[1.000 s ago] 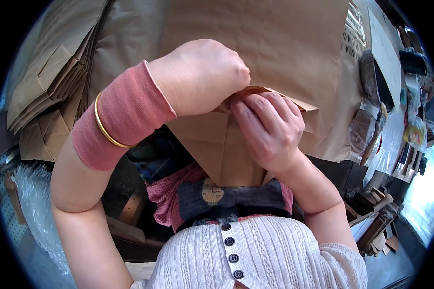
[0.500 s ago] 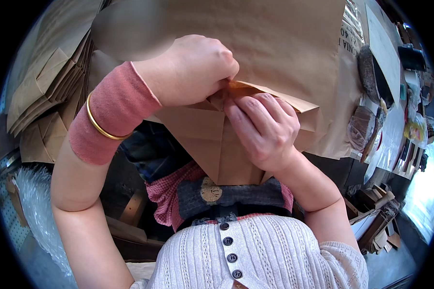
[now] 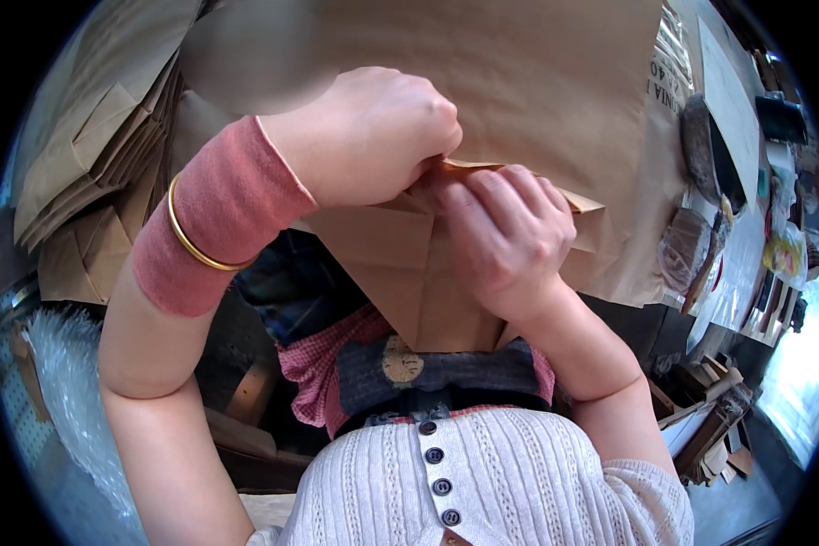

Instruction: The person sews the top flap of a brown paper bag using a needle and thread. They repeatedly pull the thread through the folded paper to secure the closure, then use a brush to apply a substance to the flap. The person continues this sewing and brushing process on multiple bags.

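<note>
A brown kraft paper bag [image 3: 400, 305] lies at the near edge of the work surface, its folded end hanging toward my lap. My left hand [image 3: 378, 136], below a pink wrist cuff and a gold bangle, is closed on the upper edge of the fold. Close beside it, my right hand [image 3: 510, 241] has its fingers curled over the same folded edge. A narrow orange-brown gap in the paper shows between the hands. The fingertips of both hands are largely hidden.
Folded brown paper bags [image 3: 91, 173] are stacked at the left, above clear plastic film [image 3: 73, 400]. Brown paper sheeting [image 3: 537, 82] covers the surface ahead. A long dark grey object [image 3: 698, 146] and a plastic-wrapped bundle [image 3: 682, 246] lie at the right.
Both hands have shifted slightly right along the fold. The right fingers now lie further over the paper edge, and the gap in the fold looks narrower.
</note>
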